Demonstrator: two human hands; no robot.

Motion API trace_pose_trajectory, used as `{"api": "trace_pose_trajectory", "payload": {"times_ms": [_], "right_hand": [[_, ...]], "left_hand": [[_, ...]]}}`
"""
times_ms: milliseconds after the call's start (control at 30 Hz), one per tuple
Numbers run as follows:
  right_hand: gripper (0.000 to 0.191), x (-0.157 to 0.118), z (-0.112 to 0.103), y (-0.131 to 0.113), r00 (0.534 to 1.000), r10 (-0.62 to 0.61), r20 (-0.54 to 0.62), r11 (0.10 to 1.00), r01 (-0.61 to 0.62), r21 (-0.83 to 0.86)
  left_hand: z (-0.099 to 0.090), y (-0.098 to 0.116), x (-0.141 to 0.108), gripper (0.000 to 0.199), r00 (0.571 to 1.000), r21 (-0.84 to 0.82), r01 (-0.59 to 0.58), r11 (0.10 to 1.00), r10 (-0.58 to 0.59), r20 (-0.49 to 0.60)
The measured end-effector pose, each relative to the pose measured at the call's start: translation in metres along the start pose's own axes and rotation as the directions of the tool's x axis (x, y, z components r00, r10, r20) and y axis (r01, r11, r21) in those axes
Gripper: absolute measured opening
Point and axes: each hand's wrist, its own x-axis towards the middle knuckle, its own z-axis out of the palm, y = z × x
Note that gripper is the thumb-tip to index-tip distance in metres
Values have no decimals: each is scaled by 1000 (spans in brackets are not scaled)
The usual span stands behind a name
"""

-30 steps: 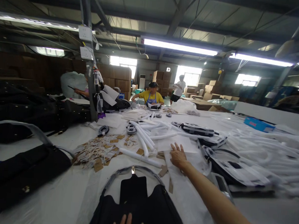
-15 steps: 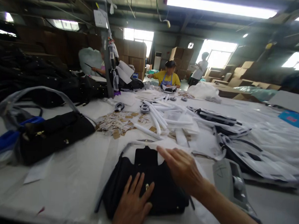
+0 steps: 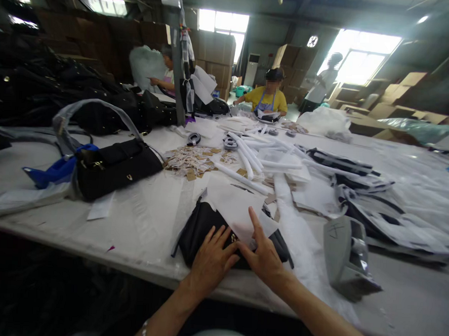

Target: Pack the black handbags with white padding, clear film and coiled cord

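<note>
A black handbag [image 3: 196, 229] lies on the table right in front of me. Over its top and upper front is a thin white sheet [image 3: 235, 206], hiding the flap. My left hand [image 3: 214, 256] rests flat on the bag's front, fingers spread, beside a small gold clasp [image 3: 233, 237]. On the right side of the bag, my right hand [image 3: 266, 257] touches the sheet's lower edge, with index finger and thumb stretched apart. Its other fingers are partly hidden. The two thumbs nearly meet below the clasp.
At left stands another black handbag [image 3: 120, 169] with a wrapped handle, beside a blue object [image 3: 55, 173]. Paper tags [image 3: 192, 161] and white tubes [image 3: 244, 156] lie beyond my bag. A grey tape dispenser [image 3: 343, 256] stands right. A person in yellow [image 3: 272, 97] sits across.
The white sheet now covers the bag's raised flap. My right hand has come down from beside the flap to the bag's front. The view has shifted, showing the table's front edge.
</note>
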Motion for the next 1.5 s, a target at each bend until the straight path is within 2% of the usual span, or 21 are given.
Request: {"api": "trace_pose_trajectory", "payload": {"times_ms": [67, 133, 200, 267, 300, 333, 400, 433, 500, 567, 633, 700, 767, 867, 933, 1000, 1133, 1367, 1500], "right_hand": [[83, 7, -4, -1, 995, -31, -96, 998, 25, -59], [77, 19, -19, -4, 964, -141, -227, 975, 96, -198], [75, 35, -49, -12, 875, -303, -378, 912, 151, -382], [79, 50, -83, -27, 770, -437, -464, 840, 166, -516], [82, 56, -98, -37, 742, -478, -471, 816, 177, -550], [84, 59, -109, -47, 735, -505, -452, 794, 191, -577], [78, 60, -114, -63, 784, -528, -326, 744, 242, -623], [73, 57, -107, -67, 825, -520, -221, 715, 279, -641], [61, 48, -79, -66, 899, -436, 42, 684, 362, -634], [48, 37, -45, -53, 918, -282, 279, 728, 394, -561], [37, 28, -18, -34, 906, -134, 402, 826, 326, -460], [36, 24, -6, -16, 909, -53, 414, 930, 196, -311], [37, 24, -5, -2, 933, 26, 358, 994, 16, -112], [34, 26, -11, 10, 934, 218, 282, 949, -271, 164], [37, 25, -12, 13, 923, 287, 256, 899, -352, 260], [38, 22, -9, 15, 929, 283, 236, 890, -347, 296], [35, 15, -2, 16, 948, 250, 199, 906, -301, 297], [32, 12, -1, 7, 964, 164, 210, 943, -216, 254], [31, 11, 1, 7, 974, 107, 200, 973, -143, 179]], "left_hand": [[3, -1, -1, 45, 1000, -5, -8, 1000, 8, -30], [5, -3, -2, 46, 998, -10, -9, 1000, 9, -61], [6, -4, -3, 43, 996, -16, -17, 1000, 15, -86], [7, -5, -3, 40, 995, -25, -27, 999, 25, -101], [7, -5, -2, 39, 994, -30, -31, 999, 28, -107], [7, -6, -2, 39, 993, -36, -35, 999, 31, -114], [7, -6, -1, 37, 991, -45, -45, 998, 38, -131], [6, -5, -1, 36, 989, -50, -49, 998, 42, -140], [5, -4, -2, 33, 986, -65, -60, 996, 49, -159], [6, -3, -5, 31, 984, -87, -62, 994, 47, -170], [7, -2, -11, 31, 982, -114, -51, 992, 29, -188], [7, -1, -15, 30, 977, -168, -24, 985, -13, -214], [3, 2, -13, 24, 969, -251, 51, 967, -109, -222], [-11, 8, 2, 15, 934, -300, 285, 910, -335, -128], [-21, 13, 17, 21, 901, -215, 413, 885, -431, -42], [-28, 16, 30, 24, 898, -89, 440, 893, -440, 19], [-26, 20, 38, 11, 928, 66, 361, 930, -365, 77], [-21, 21, 36, 11, 930, 111, 345, 932, -356, 95], [-20, 21, 36, 9, 941, 99, 329, 939, -335, 56]]}}
